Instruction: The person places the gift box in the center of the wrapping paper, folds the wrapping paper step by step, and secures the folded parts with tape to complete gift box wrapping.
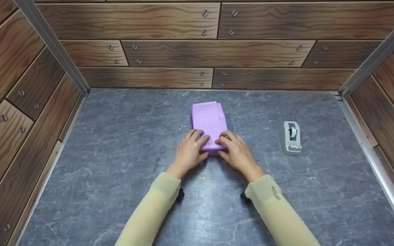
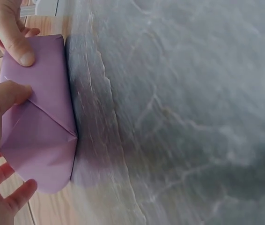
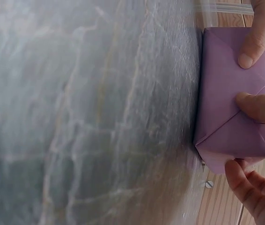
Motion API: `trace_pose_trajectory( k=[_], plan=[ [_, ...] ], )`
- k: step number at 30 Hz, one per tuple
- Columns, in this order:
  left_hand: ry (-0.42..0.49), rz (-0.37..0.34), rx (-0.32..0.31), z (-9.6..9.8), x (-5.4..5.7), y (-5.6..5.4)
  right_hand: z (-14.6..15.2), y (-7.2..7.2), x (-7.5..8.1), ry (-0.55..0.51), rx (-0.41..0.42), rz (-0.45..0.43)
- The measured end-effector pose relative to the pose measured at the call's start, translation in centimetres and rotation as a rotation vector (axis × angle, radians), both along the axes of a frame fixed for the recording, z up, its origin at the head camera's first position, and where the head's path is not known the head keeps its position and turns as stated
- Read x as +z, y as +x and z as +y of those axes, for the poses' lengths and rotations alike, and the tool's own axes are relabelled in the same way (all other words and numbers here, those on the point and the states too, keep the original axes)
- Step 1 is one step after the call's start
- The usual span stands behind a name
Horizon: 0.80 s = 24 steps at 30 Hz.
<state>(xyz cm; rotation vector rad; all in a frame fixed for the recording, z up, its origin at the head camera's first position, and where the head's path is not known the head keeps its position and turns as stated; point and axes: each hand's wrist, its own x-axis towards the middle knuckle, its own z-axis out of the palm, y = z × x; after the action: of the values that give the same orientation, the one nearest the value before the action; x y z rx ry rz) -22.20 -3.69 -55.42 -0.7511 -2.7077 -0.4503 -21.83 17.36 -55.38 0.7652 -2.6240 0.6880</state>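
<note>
A box-shaped package wrapped in purple paper lies lengthwise on the table between the two hands. My left hand grips its near left corner, fingers bent over the top and thumb against the near end. On the near right corner, my right hand holds it the same way. Both wrist views show the thumbs pressing the package's end face, where diagonal folds cross the purple paper. In the right wrist view, a folded flap shows at the side of the package. What lies inside the paper is hidden.
To the right stands a grey tape dispenser with a roll of tape in it. Wood-patterned panels wall in the back and both sides of the grey marbled table. Metal strips run along the side edges.
</note>
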Motion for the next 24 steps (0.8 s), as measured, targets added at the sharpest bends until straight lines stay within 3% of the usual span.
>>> trace_pose_trajectory(
  k=[10, 24],
  plan=[
    [0.051, -0.054, -0.068, -0.32, -0.20, 0.03, 0.02, 0.16, -0.03, -0.006, -0.018, -0.040],
    [0.030, -0.051, -0.060, -0.26, 0.14, -0.04, 0.08, 0.14, -0.21, -0.018, -0.011, -0.012]
  ],
)
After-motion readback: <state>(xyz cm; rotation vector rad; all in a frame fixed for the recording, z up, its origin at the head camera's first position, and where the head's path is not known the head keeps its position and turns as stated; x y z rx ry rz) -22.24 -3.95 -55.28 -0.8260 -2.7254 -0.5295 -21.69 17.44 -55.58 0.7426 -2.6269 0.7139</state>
